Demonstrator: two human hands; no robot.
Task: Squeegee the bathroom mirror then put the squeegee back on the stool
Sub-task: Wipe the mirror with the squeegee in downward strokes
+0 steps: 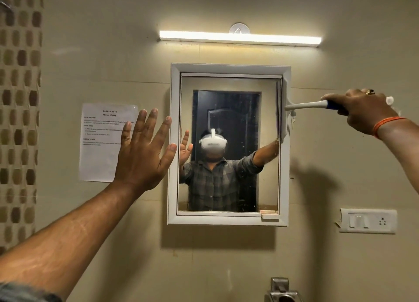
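A small mirror [267,188] in a white frame [173,143] hangs on the beige wall straight ahead. My right hand [365,111] grips the blue-and-white handle of a squeegee [303,105]. Its blade stands vertical against the upper right edge of the glass, partly over the frame. My left hand [145,150] is raised flat with fingers spread, just left of the mirror frame and holding nothing. The glass shows streaks and specks. The stool is out of sight.
A lit tube light [240,38] runs above the mirror. A printed sheet [99,143] is taped to the wall on the left, partly behind my left hand. A switch and socket plate [368,221] sits at lower right. A metal tap [281,290] pokes up at the bottom edge.
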